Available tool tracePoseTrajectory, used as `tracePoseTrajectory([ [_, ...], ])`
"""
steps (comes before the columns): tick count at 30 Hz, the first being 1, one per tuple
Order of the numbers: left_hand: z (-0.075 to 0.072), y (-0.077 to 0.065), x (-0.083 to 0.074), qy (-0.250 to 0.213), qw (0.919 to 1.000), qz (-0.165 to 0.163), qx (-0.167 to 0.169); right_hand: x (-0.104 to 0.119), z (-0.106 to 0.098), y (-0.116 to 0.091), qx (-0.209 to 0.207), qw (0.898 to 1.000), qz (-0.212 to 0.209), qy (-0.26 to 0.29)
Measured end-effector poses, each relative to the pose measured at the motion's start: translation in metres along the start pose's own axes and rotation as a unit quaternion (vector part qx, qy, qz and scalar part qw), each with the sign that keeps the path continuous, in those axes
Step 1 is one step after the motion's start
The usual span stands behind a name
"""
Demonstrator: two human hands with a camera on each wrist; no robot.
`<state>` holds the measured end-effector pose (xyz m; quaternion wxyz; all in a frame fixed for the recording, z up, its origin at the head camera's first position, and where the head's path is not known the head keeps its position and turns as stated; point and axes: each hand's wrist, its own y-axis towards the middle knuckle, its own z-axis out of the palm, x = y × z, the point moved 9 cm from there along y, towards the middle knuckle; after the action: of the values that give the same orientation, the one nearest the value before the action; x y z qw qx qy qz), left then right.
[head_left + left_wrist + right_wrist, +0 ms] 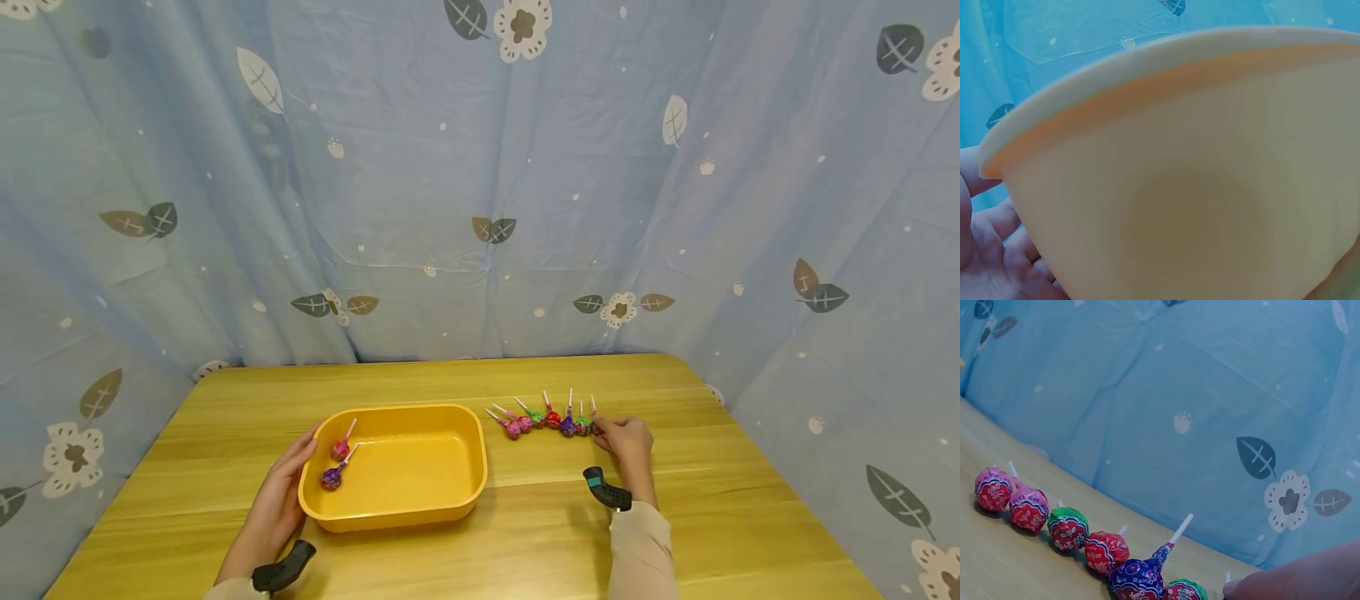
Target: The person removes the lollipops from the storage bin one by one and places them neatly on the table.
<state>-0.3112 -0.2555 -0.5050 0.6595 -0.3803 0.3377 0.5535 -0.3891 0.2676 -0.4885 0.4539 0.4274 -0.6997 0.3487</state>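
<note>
A yellow plastic tray [405, 508] sits on the table at left of centre, holding a pink-red lollipop [341, 451] and a purple lollipop [332, 477] near its left end. My left hand [276, 496] rests against the outside of that end, fingers along the wall under the rim. At the right end of a row of lollipops, my right hand [628, 442] pinches a lollipop [593, 406], its white stick pointing up and its head mostly hidden by the fingers. Beside it lie a green lollipop [582, 427] and a purple lollipop [1138, 579].
Further left in the row are a red lollipop [1106, 552], a green one [1068, 529] and two pink ones, sticks toward the back. A blue patterned curtain [480, 183] hangs behind the wooden table [525, 533]. Black wrist devices sit on both forearms.
</note>
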Motion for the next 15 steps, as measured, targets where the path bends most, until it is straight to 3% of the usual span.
tracePoseTrajectory([
  [7, 0.000, 0.000, 0.000, 0.003, 1.0000, -0.002, -0.002, 0.003, -0.006, -0.004, 0.002, 1.000, 0.001, -0.003],
  [15, 0.000, 0.001, 0.001, 0.002, 1.0000, 0.001, 0.003, 0.015, -0.011, -0.007, 0.010, 0.999, -0.009, 0.035],
])
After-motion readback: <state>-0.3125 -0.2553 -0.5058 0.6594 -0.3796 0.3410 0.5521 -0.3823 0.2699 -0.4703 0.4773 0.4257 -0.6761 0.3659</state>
